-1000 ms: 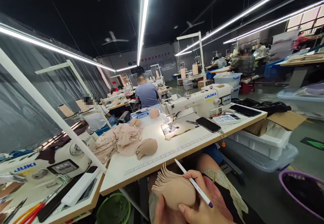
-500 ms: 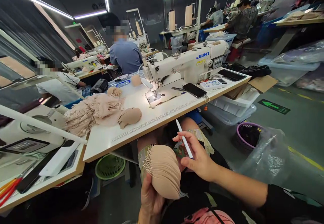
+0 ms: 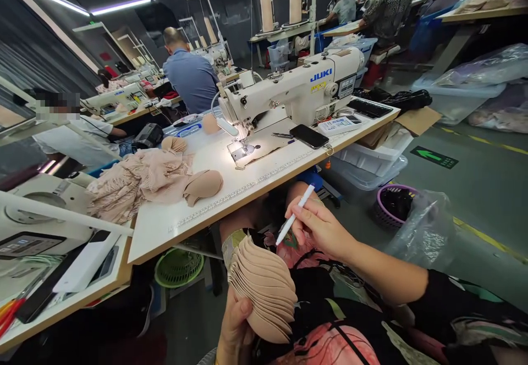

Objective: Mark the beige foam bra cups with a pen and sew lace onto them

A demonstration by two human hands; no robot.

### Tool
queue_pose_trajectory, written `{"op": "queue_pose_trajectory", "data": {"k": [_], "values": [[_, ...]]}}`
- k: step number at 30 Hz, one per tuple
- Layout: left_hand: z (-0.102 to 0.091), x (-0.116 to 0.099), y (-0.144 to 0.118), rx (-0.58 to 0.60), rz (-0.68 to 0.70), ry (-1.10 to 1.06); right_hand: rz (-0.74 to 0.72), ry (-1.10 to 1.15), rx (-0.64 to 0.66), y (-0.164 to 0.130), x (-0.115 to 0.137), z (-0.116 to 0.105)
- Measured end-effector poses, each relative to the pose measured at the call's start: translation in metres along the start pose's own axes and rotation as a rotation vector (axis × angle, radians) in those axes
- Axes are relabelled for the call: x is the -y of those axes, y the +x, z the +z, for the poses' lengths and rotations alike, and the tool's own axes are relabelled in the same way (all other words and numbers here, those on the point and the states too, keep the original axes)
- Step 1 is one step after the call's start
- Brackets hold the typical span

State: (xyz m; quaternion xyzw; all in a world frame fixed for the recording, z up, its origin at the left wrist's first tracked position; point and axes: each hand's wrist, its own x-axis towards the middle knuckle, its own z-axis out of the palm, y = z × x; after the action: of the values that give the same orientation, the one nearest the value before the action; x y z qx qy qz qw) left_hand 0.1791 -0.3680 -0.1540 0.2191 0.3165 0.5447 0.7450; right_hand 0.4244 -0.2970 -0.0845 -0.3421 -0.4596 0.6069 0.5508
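Note:
My left hand (image 3: 237,321) grips a fanned stack of beige, rounded fabric cup pieces (image 3: 264,291) over my lap, thumb pressed on the lower edge. To its right, my right hand (image 3: 319,222) is closed around a white marker pen (image 3: 295,214). The pen slants, one end pointing down left toward the stack but apart from it. Beyond them, a white sewing machine (image 3: 284,93) stands on the table with its needle lamp lit. At the table's left lie another beige cup piece or small stack (image 3: 203,184) and a heap of crumpled beige fabric (image 3: 140,178).
A black phone (image 3: 309,136) and tweezers (image 3: 282,135) lie beside the machine. Below the table are a green basket (image 3: 179,267) and, at right, a purple basket (image 3: 390,219) beside clear plastic. A second machine table (image 3: 82,310) adjoins at left. Co-workers sit farther back.
The pen has turned over in my right hand; its tip end now points down left, with the fingers closed around it. The stack is still in my left hand. The view has shifted slightly right.

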Motion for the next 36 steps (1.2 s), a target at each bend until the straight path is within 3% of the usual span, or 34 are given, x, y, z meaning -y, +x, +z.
{"op": "queue_pose_trajectory", "data": {"k": [8, 15, 20, 28, 32, 36], "values": [[0.015, -0.004, 0.002, -0.024, -0.03, 0.087, 0.095, 0.069, 0.031, 0.001, -0.003, 0.009], [0.017, -0.005, 0.001, -0.083, -0.039, 0.084, 0.046, 0.066, -0.027, 0.0, 0.004, 0.007], [0.02, -0.006, 0.002, -0.039, -0.043, 0.089, 0.072, 0.017, 0.047, -0.002, 0.006, 0.01], [0.025, -0.009, 0.003, -0.008, -0.041, 0.126, 0.04, -0.003, 0.029, -0.006, 0.008, 0.009], [0.02, -0.006, 0.004, 0.015, -0.05, 0.09, 0.098, -0.006, 0.079, -0.01, 0.008, 0.011], [0.009, -0.002, 0.005, 0.086, -0.082, 0.097, 0.117, 0.044, 0.039, -0.013, 0.008, 0.01]]}}
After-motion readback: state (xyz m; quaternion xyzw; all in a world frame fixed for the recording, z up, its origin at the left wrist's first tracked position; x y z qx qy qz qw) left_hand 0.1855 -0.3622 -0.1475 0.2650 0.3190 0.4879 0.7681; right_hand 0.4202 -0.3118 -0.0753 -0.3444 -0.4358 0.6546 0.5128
